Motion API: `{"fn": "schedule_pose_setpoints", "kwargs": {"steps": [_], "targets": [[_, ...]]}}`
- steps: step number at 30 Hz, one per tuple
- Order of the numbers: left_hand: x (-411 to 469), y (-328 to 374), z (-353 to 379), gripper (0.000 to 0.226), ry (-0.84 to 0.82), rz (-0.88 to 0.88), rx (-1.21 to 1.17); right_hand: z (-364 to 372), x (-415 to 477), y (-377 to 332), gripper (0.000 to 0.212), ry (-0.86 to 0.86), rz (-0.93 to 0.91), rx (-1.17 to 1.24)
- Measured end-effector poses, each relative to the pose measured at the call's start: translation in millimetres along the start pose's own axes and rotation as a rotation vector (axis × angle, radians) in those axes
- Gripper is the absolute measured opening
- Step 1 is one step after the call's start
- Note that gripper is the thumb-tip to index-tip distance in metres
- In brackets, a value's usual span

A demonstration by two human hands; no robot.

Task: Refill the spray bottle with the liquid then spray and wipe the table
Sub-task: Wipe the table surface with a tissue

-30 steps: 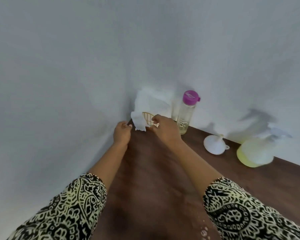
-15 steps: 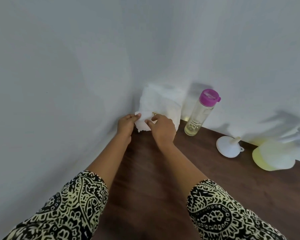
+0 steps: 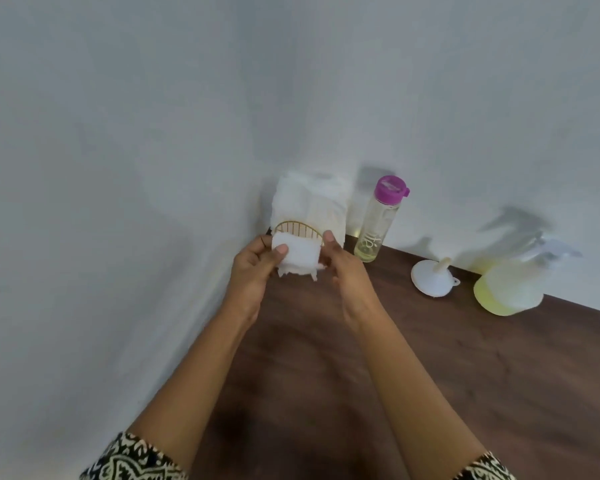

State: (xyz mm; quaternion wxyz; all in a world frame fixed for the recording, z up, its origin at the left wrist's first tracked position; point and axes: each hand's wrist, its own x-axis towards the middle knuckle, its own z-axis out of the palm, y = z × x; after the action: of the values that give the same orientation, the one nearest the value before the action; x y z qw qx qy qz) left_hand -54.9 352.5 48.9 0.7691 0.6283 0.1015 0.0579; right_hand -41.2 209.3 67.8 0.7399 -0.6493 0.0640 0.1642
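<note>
A small folded white tissue (image 3: 297, 256) is held between both hands above the dark wooden table (image 3: 430, 375). My left hand (image 3: 252, 271) pinches its left edge with the thumb on top. My right hand (image 3: 347, 268) holds its right edge. Behind them, a stack of white tissues (image 3: 310, 206) stands in a gold wire holder (image 3: 298, 230) in the corner. The spray bottle (image 3: 510, 285) with yellow liquid stands at the right by the wall. A clear bottle with a purple cap (image 3: 378, 223) holds a little pale liquid.
A white funnel (image 3: 433, 278) lies upside down on the table between the two bottles. White walls meet in a corner just behind the tissue holder and close in on the left.
The hands have pulled a tissue out of the holder and drawn it toward me; it is now a small folded piece. The gold holder is uncovered again.
</note>
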Motion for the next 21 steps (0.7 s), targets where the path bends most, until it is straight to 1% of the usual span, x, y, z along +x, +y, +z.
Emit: {"fn": "schedule_pose_setpoints", "kwargs": {"steps": [1, 3, 5, 8, 10, 12, 16, 21], "targets": [[-15, -2, 5, 0.006, -0.022, -0.014, 0.024, -8, -13, 3, 0.035, 0.001, 0.01, -0.019], [-45, -8, 14, 0.01, -0.07, -0.041, 0.079, -26, -40, 10, 0.023, 0.02, 0.05, -0.037], [-78, -17, 28, 0.014, -0.124, -0.081, 0.067, -49, -69, 21, 0.014, 0.045, 0.056, -0.035], [-132, -39, 55, 0.017, -0.168, -0.23, 0.038, -90, -113, 40, 0.016, 0.078, 0.071, -0.078], [-166, -56, 77, 0.018, -0.173, -0.272, 0.047, -120, -144, 53, 0.016, 0.074, 0.104, -0.055], [-195, -71, 101, 0.018, -0.183, -0.29, 0.021, -150, -170, 62, 0.015, 0.102, 0.111, -0.085], [-256, -96, 151, 0.024, -0.271, -0.406, 0.027, -211, -223, 78, 0.013, 0.212, 0.063, -0.211], [-320, -136, 205, 0.026, -0.354, -0.488, 0.066, -275, -283, 116, 0.011, 0.349, 0.065, -0.435]]}}
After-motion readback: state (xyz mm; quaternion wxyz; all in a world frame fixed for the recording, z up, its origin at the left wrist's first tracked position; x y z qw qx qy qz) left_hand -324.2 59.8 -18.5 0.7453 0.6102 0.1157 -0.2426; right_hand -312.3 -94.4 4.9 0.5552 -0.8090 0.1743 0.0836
